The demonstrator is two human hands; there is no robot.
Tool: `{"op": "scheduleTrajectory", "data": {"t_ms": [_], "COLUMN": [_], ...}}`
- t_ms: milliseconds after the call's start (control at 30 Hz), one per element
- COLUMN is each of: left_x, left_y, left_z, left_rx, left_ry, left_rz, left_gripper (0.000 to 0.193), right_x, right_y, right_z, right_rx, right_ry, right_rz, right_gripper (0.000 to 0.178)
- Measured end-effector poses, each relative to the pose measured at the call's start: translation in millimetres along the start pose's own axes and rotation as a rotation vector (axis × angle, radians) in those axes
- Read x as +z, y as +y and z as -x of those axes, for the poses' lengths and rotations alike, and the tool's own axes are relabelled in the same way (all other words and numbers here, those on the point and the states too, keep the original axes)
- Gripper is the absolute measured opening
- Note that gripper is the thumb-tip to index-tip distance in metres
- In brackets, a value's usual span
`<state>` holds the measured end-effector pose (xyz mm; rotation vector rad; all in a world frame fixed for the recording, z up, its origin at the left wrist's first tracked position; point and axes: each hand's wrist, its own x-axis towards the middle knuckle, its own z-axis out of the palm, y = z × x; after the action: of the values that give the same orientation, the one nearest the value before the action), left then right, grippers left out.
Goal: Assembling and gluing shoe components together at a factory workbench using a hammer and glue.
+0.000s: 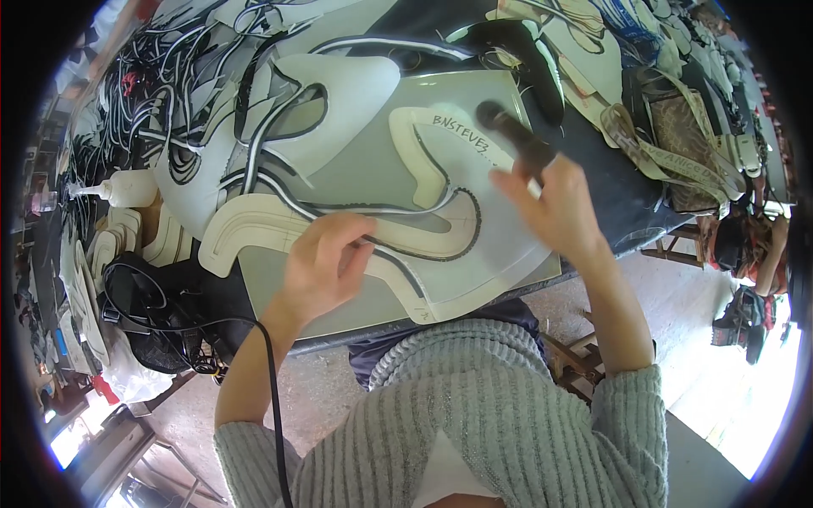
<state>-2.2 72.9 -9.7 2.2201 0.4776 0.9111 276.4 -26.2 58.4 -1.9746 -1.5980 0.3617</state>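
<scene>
A cream curved cut piece (246,229), with a scalloped dark edge round its bend, lies on a pale flat board (339,317). A black-and-white edging strip (292,203) runs along it. My left hand (326,262) presses down on the piece, thumb and fingers pinched together at the strip; the fingertips are partly hidden. To the right, my right hand (563,207) is closed round a dark hammer (525,148), raised above the board and blurred. Beneath the hammer lies a translucent white sheet (500,245), with another cream curved band (415,165) bearing dark lettering.
White cut pieces (356,85) and tangled strips (161,93) fill the back left. A white squeeze bottle (127,188) lies at the left, above a black bag (148,326). At the right sits a patterned bag with straps (686,152). A black cable (273,381) crosses my left arm.
</scene>
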Motion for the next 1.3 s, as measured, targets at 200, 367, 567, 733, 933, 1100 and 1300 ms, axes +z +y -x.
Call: {"op": "scheduleTrajectory", "data": {"t_ms": [200, 367, 567, 733, 933, 1100, 1300], "left_x": [0.0, 18.9, 46.7, 30.6, -49.4, -50.5, -13.6], "left_y": [55.6, 111.7, 126.8, 160.3, 142.3, 53.2, 24.2], "left_z": [54.0, 90.9, 111.0, 104.4, 20.8, -36.6, -29.7], "left_rx": [-0.394, -0.805, -1.045, -0.793, -0.531, -0.704, -0.439], "left_ry": [0.134, -0.125, 0.265, 0.723, 0.461, -0.205, -0.178], "left_rz": [-0.186, -0.188, 0.413, 0.85, 0.619, 0.357, -0.389], "left_gripper": [0.013, 0.021, 0.016, 0.028, 0.046, 0.042, 0.038], "right_x": [5.1, -5.3, -9.7, -28.0, -48.2, -67.3, -62.7], "right_y": [65.4, 44.0, 21.2, 16.9, 28.5, 36.2, 35.9], "right_z": [0.0, 48.6, 107.5, 133.1, 123.2, 116.1, 113.9], "right_rx": [0.176, 0.257, 0.292, 0.22, 0.182, 0.197, 0.284], "right_ry": [-0.011, -0.114, -0.191, -0.234, 0.085, 0.252, 0.171], "right_rz": [0.336, 0.347, -0.504, -0.789, -1.06, -1.116, -0.81], "right_gripper": [0.037, 0.036, 0.018, 0.024, 0.029, 0.026, 0.026]}}
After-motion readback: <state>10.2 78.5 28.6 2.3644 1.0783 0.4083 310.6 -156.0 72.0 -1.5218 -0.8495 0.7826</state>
